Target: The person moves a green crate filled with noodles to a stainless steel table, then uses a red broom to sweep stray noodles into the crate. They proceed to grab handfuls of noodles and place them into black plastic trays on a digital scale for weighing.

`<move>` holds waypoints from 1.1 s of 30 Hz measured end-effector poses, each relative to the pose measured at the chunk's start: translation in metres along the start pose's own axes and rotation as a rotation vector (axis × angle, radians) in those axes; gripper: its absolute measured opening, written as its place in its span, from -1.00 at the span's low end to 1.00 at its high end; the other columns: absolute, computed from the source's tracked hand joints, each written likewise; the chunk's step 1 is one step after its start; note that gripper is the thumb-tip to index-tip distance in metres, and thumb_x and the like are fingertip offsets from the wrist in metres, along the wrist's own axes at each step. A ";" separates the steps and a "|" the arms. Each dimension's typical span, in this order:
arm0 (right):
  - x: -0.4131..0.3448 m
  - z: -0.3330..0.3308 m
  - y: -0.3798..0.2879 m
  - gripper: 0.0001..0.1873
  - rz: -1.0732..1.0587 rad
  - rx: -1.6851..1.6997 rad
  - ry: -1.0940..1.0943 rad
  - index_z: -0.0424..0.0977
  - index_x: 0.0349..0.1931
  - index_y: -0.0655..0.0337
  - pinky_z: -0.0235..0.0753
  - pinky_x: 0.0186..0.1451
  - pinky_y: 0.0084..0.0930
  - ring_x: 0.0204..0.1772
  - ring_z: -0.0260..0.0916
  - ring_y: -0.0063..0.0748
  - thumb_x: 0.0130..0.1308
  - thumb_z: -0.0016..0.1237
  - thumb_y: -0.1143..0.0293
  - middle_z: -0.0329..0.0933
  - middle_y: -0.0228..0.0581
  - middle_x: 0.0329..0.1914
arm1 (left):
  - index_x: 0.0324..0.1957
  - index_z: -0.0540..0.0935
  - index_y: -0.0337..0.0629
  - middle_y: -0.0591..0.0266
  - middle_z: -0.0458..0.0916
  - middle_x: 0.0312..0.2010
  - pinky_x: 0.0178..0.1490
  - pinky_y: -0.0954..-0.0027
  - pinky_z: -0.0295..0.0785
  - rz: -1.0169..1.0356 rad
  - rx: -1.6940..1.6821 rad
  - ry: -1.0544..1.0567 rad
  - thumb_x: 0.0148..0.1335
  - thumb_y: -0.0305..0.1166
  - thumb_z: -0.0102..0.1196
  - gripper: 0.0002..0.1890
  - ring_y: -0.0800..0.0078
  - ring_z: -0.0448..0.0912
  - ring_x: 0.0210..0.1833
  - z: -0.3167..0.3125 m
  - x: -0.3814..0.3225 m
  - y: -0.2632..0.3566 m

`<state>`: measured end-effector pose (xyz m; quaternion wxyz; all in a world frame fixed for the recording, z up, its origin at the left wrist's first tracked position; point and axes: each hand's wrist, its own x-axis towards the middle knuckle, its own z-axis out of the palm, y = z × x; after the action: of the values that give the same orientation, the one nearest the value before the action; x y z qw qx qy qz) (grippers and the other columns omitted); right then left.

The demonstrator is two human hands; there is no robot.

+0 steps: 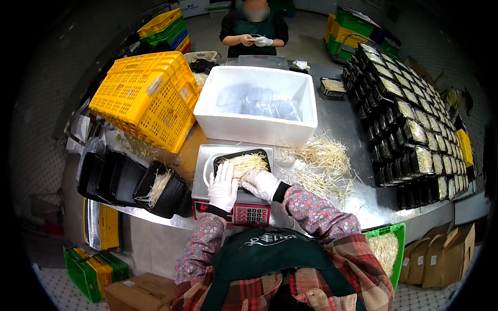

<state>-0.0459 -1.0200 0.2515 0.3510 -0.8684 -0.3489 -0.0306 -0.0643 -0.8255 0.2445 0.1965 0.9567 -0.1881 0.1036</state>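
Observation:
A black plastic tray (267,156) filled with bean sprouts (245,163) rests on the steel platform of a digital scale (202,186). My left hand (223,188), in a white glove, lies flat over the tray's left front, its fingers extended on the sprouts. At the front right of the tray is my right hand (261,184), also gloved. Its fingers curl in at the sprouts; whether they grip any is hidden. To the right, a loose heap of bean sprouts (323,165) covers part of the steel table (360,206).
A white foam box (255,130) stands behind the scale, beside a tilted yellow crate (146,97). Nested black trays (120,179) lie left. Stacked packed trays (408,116) rise at right. Across the table stands a person (255,31) holding a small object. A green crate (400,248) holds sprouts.

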 end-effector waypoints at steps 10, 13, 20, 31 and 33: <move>-0.013 -0.062 -0.008 -0.80 0.234 0.503 0.312 0.55 -0.10 0.30 0.49 0.04 -0.41 -0.05 0.54 -0.21 0.33 -0.04 0.44 0.60 -0.10 -0.16 | 0.43 0.05 -0.23 -0.12 0.01 0.44 0.48 -0.04 -0.23 0.058 -0.177 0.144 0.21 -0.04 0.07 -0.15 -0.08 -0.06 0.49 -0.034 0.000 0.009; 0.007 -0.044 -0.007 -0.57 0.128 0.105 0.456 0.36 0.14 0.33 0.41 0.17 -0.27 0.11 0.41 -0.01 0.32 -0.03 0.32 0.47 0.08 0.00 | 0.43 0.09 -0.10 0.08 0.06 0.44 0.46 -0.15 -0.21 0.077 -0.037 0.004 0.24 -0.06 -0.01 -0.23 -0.02 -0.05 0.49 -0.010 0.027 0.021; 0.024 0.005 0.010 -0.15 0.288 -0.171 0.036 0.00 0.33 0.51 0.15 0.39 0.01 0.31 0.15 0.47 0.37 -0.32 -0.16 0.14 0.55 0.27 | 0.36 0.23 0.00 0.23 0.22 0.33 0.27 -0.32 0.06 0.045 0.219 -0.205 0.24 0.01 -0.07 -0.33 0.19 0.14 0.36 0.033 0.048 0.007; 0.124 -0.156 0.215 -0.14 0.466 -0.348 0.286 0.15 0.37 0.12 0.20 0.42 -0.27 0.42 0.16 0.01 0.08 0.16 0.02 0.23 0.05 0.37 | 0.36 0.25 -0.04 0.14 0.29 0.30 0.27 -0.28 0.02 0.102 0.046 -0.160 0.28 -0.09 -0.07 -0.38 0.09 0.21 0.31 0.011 0.055 0.030; 0.156 -0.158 0.220 0.10 0.692 -0.448 -0.081 -0.09 0.45 0.15 0.01 0.50 -0.15 0.54 -0.10 0.02 -0.01 0.23 -0.07 -0.06 0.01 0.52 | 0.33 0.29 -0.03 0.17 0.31 0.28 0.26 -0.25 0.03 0.072 0.098 -0.134 0.27 -0.08 -0.05 -0.40 0.13 0.24 0.29 0.005 0.049 0.023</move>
<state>0.2400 -1.1401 0.2874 0.1290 -0.9899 -0.0345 0.0484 -0.0280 -0.8634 0.2610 0.1328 0.9626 -0.2297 0.0554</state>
